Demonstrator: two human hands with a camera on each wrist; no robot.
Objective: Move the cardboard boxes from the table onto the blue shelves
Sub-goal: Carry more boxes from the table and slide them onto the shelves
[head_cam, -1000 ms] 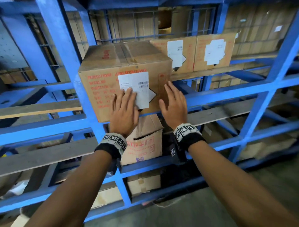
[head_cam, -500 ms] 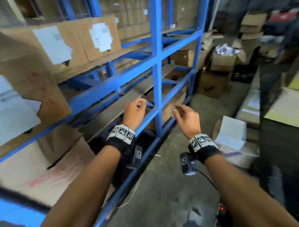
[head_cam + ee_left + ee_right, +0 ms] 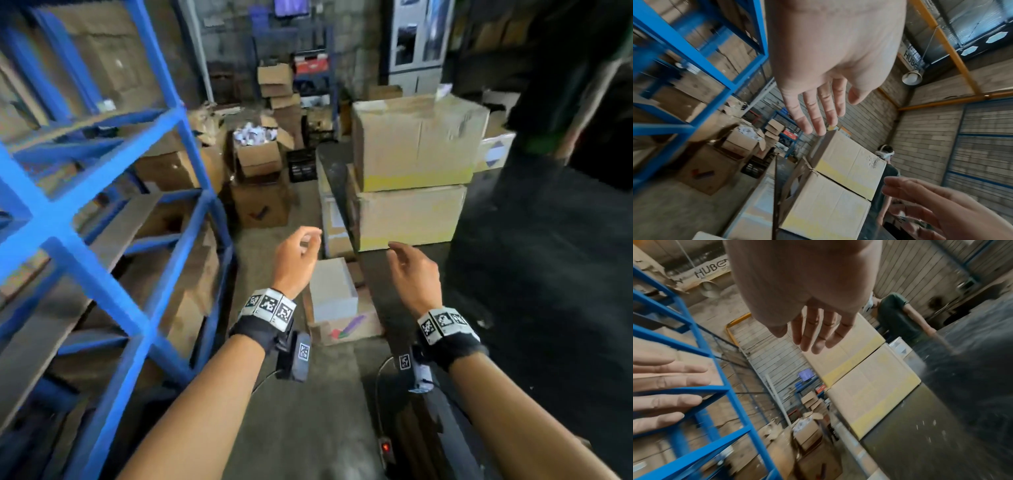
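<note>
Head view, left to right: blue shelves [image 3: 99,219] stand at the left with cardboard behind their bars; the left hand [image 3: 296,260] hangs in the air with loosely curled fingers and nothing in it; the right hand [image 3: 412,270] is beside it, fingers relaxed, also empty. Ahead of both hands, apart from them, two cardboard boxes [image 3: 416,178] sit stacked on the dark table [image 3: 534,274], the upper one set a little askew on the lower. Left wrist view shows straight fingers [image 3: 813,112] reaching toward the stack without touching it
</note>
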